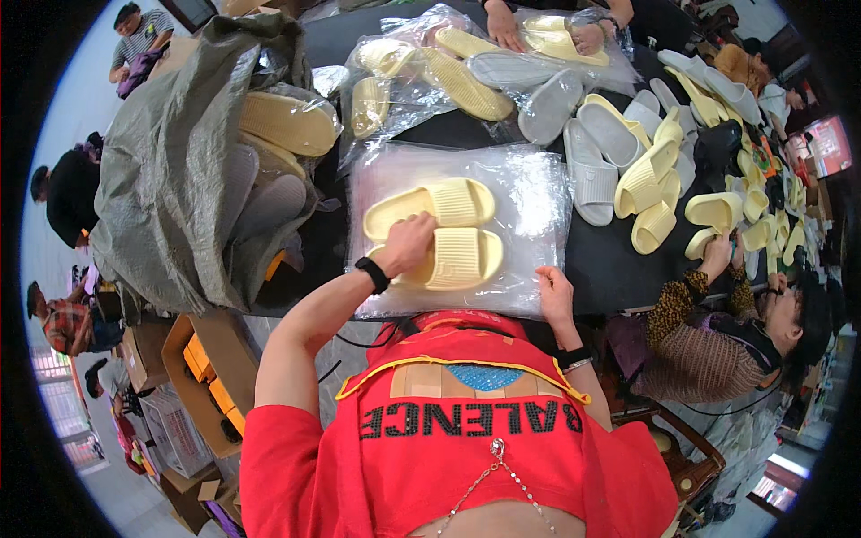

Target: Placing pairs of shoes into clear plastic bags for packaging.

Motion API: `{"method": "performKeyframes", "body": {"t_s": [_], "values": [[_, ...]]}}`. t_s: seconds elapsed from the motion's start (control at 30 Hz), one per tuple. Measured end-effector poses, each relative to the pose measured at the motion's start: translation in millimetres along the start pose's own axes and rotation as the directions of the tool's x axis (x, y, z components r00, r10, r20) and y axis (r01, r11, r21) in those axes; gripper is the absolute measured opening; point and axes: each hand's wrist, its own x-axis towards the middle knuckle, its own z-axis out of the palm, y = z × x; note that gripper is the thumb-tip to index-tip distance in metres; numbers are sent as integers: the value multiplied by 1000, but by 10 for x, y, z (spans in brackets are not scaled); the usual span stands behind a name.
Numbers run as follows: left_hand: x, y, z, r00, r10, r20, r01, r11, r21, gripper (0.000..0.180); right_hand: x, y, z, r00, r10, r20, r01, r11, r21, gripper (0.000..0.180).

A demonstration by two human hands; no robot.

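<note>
A pair of pale yellow slide slippers (462, 203) lies side by side on a stack of clear plastic bags (529, 193) in front of me. My left hand (409, 244) reaches over the pair from the near left, its fingers curled at the inner edges where the two slippers meet. At the stack's near right corner, my right hand (556, 294) has its fingers closed on the edge of a plastic bag. How many layers it pinches is hidden.
A large grey woven sack (170, 179) holding slippers stands at the left. Bagged slippers (466, 82) lie beyond the stack, where another person's hands work. Loose grey and yellow slippers (647, 175) are heaped on the right, near a co-worker (708, 345).
</note>
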Motion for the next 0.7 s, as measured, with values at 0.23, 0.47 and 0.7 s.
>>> {"method": "performKeyframes", "body": {"t_s": [0.23, 0.47, 0.7], "values": [[-188, -439, -249, 972, -229, -49, 232, 968, 97, 14, 22, 31, -4, 994, 93, 63, -93, 996, 11, 20], [338, 287, -559, 995, -83, -50, 80, 995, -64, 17, -58, -128, -91, 944, 233, 234, -300, 901, 314, 30], [965, 634, 204, 988, 0, 152, -3, 1000, 20, 15, -219, -64, 18, 973, 150, 175, -171, 979, 113, 17]]}}
